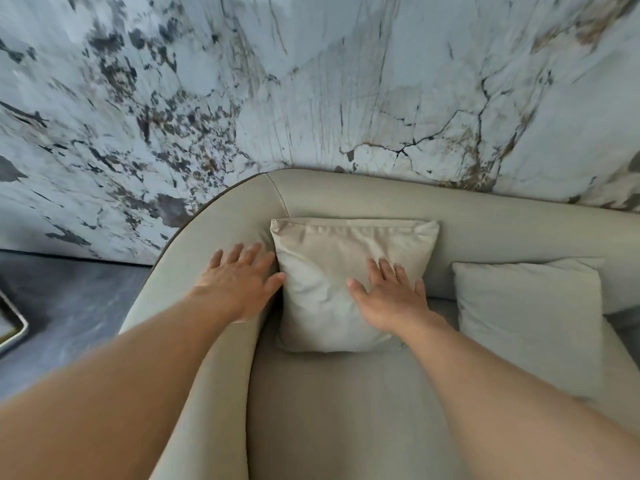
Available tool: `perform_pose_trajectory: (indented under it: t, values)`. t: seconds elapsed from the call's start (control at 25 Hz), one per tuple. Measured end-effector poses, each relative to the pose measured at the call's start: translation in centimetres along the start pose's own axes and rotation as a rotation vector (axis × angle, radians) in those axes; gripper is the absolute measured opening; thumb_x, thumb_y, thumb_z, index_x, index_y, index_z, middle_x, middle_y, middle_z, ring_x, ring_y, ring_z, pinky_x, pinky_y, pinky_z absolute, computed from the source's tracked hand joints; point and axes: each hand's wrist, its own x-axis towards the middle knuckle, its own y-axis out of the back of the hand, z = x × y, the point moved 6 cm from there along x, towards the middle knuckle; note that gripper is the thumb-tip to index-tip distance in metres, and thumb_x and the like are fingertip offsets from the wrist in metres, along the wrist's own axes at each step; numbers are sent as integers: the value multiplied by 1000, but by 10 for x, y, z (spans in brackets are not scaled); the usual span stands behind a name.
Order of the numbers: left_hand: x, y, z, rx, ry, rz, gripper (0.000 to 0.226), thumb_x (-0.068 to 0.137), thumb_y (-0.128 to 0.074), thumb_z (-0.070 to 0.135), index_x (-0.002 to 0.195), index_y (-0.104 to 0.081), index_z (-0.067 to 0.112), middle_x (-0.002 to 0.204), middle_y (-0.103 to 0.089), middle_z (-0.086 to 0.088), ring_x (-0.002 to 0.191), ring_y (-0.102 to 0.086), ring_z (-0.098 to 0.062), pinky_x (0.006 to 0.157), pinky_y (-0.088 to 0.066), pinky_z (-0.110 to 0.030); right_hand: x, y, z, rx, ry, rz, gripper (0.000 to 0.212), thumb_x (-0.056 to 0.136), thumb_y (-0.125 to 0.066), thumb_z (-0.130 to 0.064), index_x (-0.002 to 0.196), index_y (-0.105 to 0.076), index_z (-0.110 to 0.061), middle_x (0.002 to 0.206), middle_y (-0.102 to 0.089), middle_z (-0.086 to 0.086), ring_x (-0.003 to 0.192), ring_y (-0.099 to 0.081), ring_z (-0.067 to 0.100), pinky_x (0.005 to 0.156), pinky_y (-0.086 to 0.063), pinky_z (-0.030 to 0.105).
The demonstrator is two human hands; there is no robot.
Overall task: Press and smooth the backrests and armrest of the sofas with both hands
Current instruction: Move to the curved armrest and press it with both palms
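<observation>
The left hand (239,282) lies open and flat on the curved beige leather armrest (207,244), nearer to the backrest (485,216) beyond, while the open right hand (391,296) presses the cream square cushion (329,271).

Left hand (239,284) flat on armrest (207,244), right hand (391,296) on beige cushion (322,271)

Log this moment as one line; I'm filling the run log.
left hand: flat on armrest | right hand: flat on pillow | second pillow: untouched
</observation>
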Motion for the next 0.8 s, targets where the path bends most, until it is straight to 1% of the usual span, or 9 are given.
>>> perform_pose_trajectory:
  t: [0.08,0.24,0.4,0.48,0.6,0.68,0.8]
  values:
    - [-30,16,-6,14,-24,-16,65,93,-10,62,152,-4,35,163,4,7,149,7,-20,118,4,-46,-34,12,-12,28,-19,8,70,93,-10,-63,152,9,-29,161,14,-6,146,15,19,114,9,51]
    - [-86,63,-2,20,-89,15,65,94,-10,61,152,-1,35,163,5,6,148,9,-19,119,5,-45,-96,30,-29,88,-51,-2,71,93,-10,-63,152,9,-29,161,14,-4,146,14,21,114,10,53]
    - [-134,107,11,48,-108,41,65,95,-9,60,152,5,35,163,9,5,148,13,-19,119,9,-45,-134,49,-40,160,-43,-12,71,93,-9,-64,151,10,-28,161,16,-3,146,14,22,114,10,53]
    - [-149,126,14,71,-98,58,65,95,-9,60,153,4,34,163,9,5,148,13,-19,119,9,-45,-148,62,-42,186,-29,2,72,92,-9,-65,152,9,-28,161,15,-4,147,13,22,114,9,53]
    - [-154,144,6,76,-91,78,66,94,-8,61,153,2,33,163,8,5,148,13,-20,117,10,-47,-154,78,-48,187,-37,19,73,92,-9,-66,152,6,-28,161,13,-3,147,11,22,113,8,53]
    - [-147,144,7,85,-98,77,67,94,-8,61,153,2,32,163,8,4,148,13,-21,116,9,-47,-153,80,-44,186,-60,17,73,92,-10,-66,153,4,-28,162,12,-3,147,10,22,113,7,53]
    - [-115,142,-13,89,-135,75,67,94,-7,61,153,3,32,163,8,4,148,12,-21,117,9,-47,-136,82,-60,204,-123,24,73,91,-10,-66,152,4,-29,162,11,-4,147,10,22,113,6,53]
